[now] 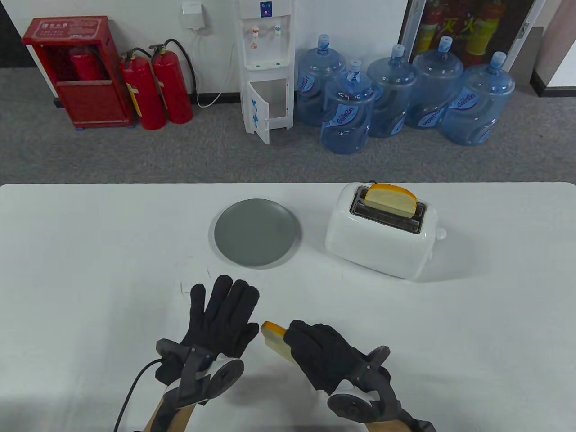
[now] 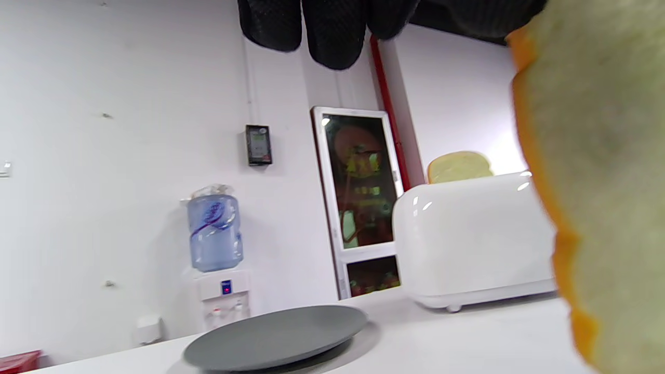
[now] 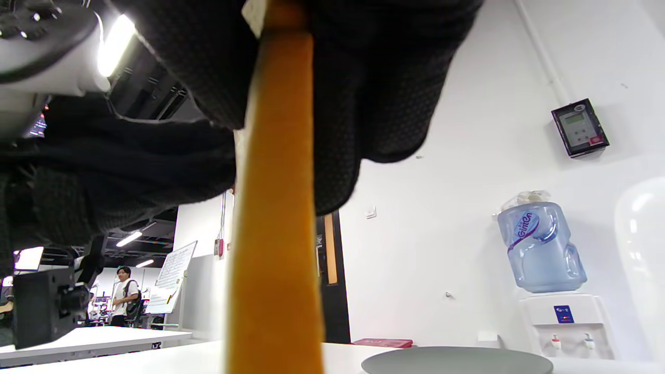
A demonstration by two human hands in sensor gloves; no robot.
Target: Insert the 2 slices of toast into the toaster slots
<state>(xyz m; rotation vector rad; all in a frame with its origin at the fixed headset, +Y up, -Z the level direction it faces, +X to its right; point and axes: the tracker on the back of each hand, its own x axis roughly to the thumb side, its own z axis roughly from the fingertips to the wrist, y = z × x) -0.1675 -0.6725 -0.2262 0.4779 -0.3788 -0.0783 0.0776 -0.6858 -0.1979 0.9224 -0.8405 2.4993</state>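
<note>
A white toaster (image 1: 382,243) stands at the right of the table, also seen as toaster (image 2: 473,239). One toast slice (image 1: 390,199) stands in its far slot; the near slot is bare. My right hand (image 1: 321,353) grips a second toast slice (image 1: 275,338) near the table's front, its orange crust (image 3: 275,234) running between the gloved fingers. That slice (image 2: 602,176) fills the right of the left wrist view. My left hand (image 1: 225,315) lies beside it with straight spread fingers, holding nothing.
A grey plate (image 1: 256,232) with nothing on it lies left of the toaster. Beyond the far table edge stand a water dispenser (image 1: 265,67), several blue water jugs (image 1: 396,103) and red fire extinguishers (image 1: 155,90).
</note>
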